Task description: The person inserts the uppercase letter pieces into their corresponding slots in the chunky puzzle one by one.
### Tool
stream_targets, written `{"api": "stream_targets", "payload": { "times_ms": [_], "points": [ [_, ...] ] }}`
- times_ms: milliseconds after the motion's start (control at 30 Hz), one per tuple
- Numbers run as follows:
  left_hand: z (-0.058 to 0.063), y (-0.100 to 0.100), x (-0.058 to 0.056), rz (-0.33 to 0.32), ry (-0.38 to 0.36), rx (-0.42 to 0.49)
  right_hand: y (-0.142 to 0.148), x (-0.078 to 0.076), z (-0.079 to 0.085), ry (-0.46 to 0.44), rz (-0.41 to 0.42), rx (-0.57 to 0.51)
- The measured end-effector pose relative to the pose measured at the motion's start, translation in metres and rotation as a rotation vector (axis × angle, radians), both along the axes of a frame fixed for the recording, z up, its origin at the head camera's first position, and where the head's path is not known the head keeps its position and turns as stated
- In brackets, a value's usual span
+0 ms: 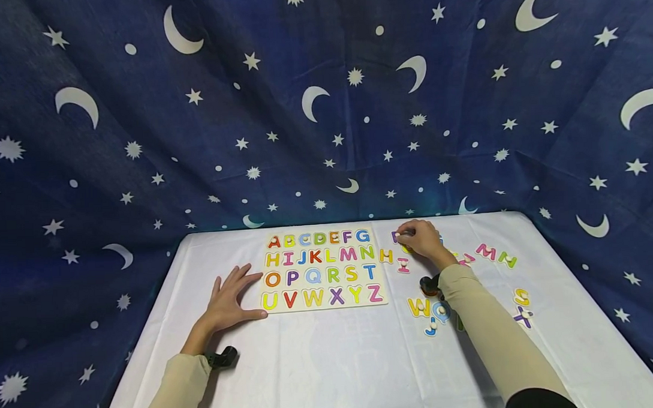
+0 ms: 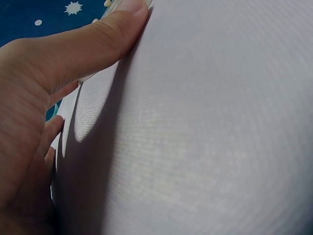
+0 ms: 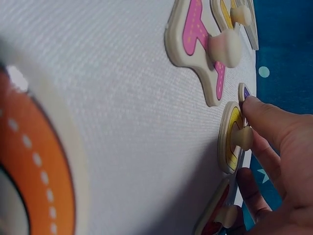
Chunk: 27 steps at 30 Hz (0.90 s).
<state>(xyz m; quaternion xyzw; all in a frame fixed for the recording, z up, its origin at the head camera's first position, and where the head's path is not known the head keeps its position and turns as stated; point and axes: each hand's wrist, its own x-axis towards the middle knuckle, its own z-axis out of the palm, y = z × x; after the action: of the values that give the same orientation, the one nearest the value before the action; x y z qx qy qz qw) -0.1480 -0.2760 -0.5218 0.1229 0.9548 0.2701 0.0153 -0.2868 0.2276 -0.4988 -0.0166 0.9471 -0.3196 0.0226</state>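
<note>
A wooden alphabet puzzle board [image 1: 330, 308] lies flat, printed with rows of coloured letters; knobs show on its red A [image 1: 274, 242] and green B [image 1: 289, 241]. My left hand [image 1: 227, 303] rests at the board's left side, fingers spread, with the thumb [image 2: 112, 39] at its lower corner. Past the board's upper right corner, my right hand [image 1: 424, 241] pinches a purple letter piece [image 1: 395, 237], whose edge [image 3: 246, 91] peeks out by the thumb. Just below those fingers sits a yellow piece [image 3: 229, 137] with a round knob. A red piece [image 3: 215, 210] is partly hidden by the fingers.
Loose knobbed letters lie right of the board: H [image 1: 386, 256], I [image 1: 403, 265], M [image 1: 486, 252], N [image 1: 507, 259], W [image 1: 418, 307], Q [image 1: 440, 311], J [image 1: 430, 327], S [image 1: 521, 297], X [image 1: 523, 316]. The right forearm covers others. A starry curtain [image 1: 324, 150] hangs behind the white table [image 1: 332, 366].
</note>
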Motion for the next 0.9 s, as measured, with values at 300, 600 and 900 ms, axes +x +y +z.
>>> {"api": "stream_targets", "payload": {
  "times_ms": [300, 600, 900],
  "points": [
    [-0.002, 0.0, 0.0, -0.001, -0.006, -0.004, 0.0, -0.002, 0.011, 0.056, 0.044, 0.027],
    [-0.002, -0.001, -0.003, -0.003, 0.006, -0.005, 0.008, -0.008, 0.07, 0.143, 0.145, 0.031],
    [-0.003, -0.001, -0.001, 0.003, 0.013, -0.001, 0.016, -0.009, 0.088, 0.135, 0.162, 0.003]
  ]
}}
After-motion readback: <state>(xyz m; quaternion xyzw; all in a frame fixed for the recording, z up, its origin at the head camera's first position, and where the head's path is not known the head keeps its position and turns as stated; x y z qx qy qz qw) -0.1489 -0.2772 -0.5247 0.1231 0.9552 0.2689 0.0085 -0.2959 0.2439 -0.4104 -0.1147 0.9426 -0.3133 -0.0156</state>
